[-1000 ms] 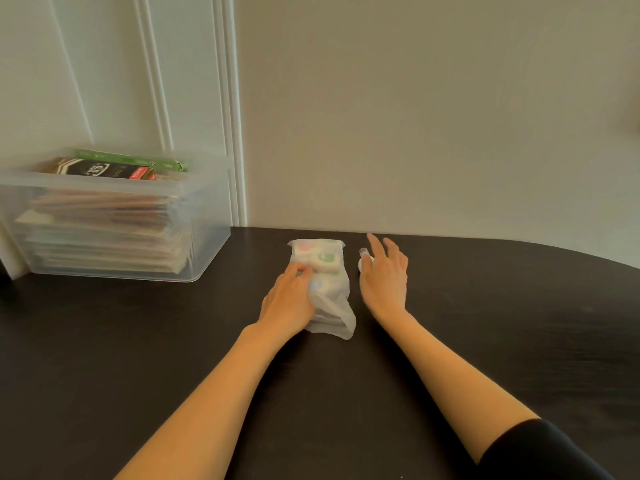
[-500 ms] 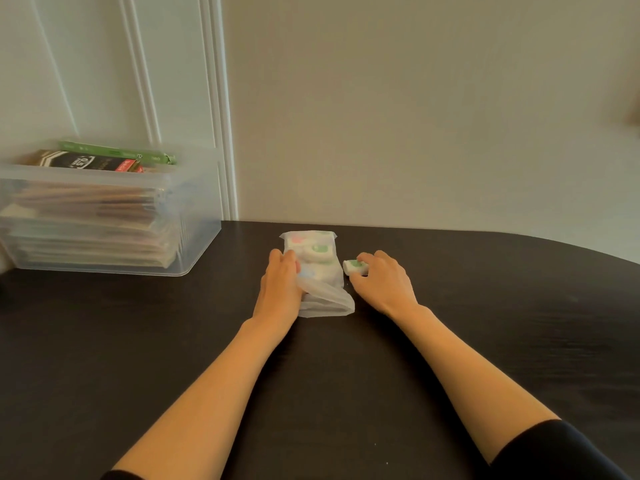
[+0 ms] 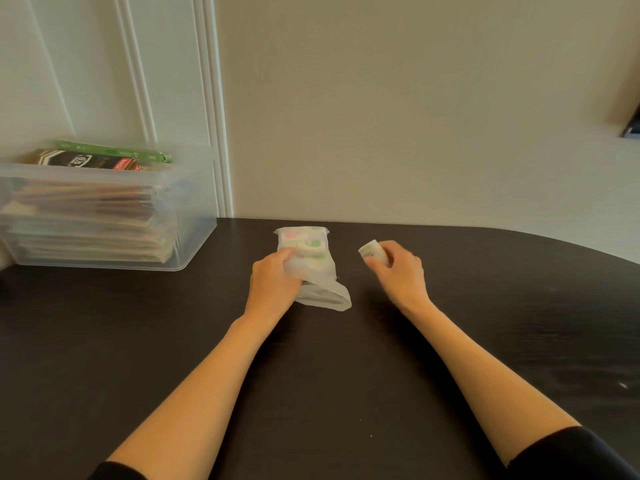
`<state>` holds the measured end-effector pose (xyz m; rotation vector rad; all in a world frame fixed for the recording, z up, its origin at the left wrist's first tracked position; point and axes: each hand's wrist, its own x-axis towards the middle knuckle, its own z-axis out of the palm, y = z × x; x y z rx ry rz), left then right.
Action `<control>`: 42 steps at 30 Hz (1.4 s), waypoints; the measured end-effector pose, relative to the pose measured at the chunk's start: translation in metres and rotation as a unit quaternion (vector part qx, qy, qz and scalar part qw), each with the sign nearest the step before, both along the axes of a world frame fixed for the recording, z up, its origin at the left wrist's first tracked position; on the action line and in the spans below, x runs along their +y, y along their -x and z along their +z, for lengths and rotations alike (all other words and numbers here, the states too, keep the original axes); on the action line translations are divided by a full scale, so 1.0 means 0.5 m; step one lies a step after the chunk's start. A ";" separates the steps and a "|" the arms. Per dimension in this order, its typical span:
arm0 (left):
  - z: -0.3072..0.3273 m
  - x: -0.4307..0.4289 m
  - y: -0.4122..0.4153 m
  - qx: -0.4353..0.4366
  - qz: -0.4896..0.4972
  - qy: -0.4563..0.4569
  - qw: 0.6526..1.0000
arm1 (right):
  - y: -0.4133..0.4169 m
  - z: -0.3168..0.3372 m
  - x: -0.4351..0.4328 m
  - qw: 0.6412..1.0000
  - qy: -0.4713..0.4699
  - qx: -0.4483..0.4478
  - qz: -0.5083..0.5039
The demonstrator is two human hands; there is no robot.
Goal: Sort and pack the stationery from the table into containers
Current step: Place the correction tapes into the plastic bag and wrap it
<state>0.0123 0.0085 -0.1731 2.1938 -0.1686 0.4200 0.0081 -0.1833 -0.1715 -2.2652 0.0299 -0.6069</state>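
Bag (image 3: pixel 313 268) of small white pieces, lying on the dark counter (image 3: pixel 138 341), is being gripped at its left side by the left hand (image 3: pixel 273 284). One loose white piece (image 3: pixel 372 250) is being pinched by the curled fingers of the right hand (image 3: pixel 400 271), right of the bag and apart from it. A clear box (image 3: pixel 194 216) of stacked packets is standing far left.

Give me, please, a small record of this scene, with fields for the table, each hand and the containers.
surface: dark wooden table
left hand: left hand grips the translucent white plastic bag lying on the table
bag contents: small pastel pieces with pink and green marks
right hand: right hand holds a small white item, right of the bag and apart from it
container: clear plastic box at far left, full of stacked paper packs
top of box: flat green pack, black pack
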 end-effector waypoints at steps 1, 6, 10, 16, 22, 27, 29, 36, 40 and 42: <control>0.001 -0.001 0.006 0.005 0.014 0.007 1.000 | 0.017 0.005 -0.002 0.999 -0.023 -0.017 0.020; 0.013 -0.003 0.025 -0.022 0.086 0.021 0.996 | 0.088 0.019 0.047 0.991 -0.015 -0.080 0.105; 0.029 0.003 0.035 -0.032 0.075 0.061 0.995 | 0.114 0.035 0.100 0.984 -0.052 -0.099 0.138; 0.048 0.020 0.053 -0.019 0.028 0.069 0.997 | 0.119 0.013 0.145 0.970 -0.024 -0.184 0.157; 0.058 0.025 0.047 -0.001 -0.002 0.057 0.998 | 0.104 -0.018 0.142 0.955 0.126 -0.241 0.118; 0.060 0.032 0.041 0.001 -0.024 0.047 0.999 | 0.079 -0.024 0.138 0.913 0.296 -0.277 0.040; 0.062 0.035 0.038 0.000 -0.036 0.032 0.999 | 0.067 -0.020 0.132 0.909 0.297 -0.291 0.003; 0.070 0.036 0.031 -0.040 -0.045 0.026 0.998 | 0.037 -0.025 0.138 0.908 0.323 -0.264 0.041; 0.072 0.039 0.027 -0.049 -0.050 0.029 0.997 | 0.023 -0.008 0.155 0.907 0.325 -0.265 0.034; 0.073 0.045 0.022 -0.055 -0.045 0.032 0.997 | 0.011 0.000 0.162 0.894 0.364 -0.258 0.032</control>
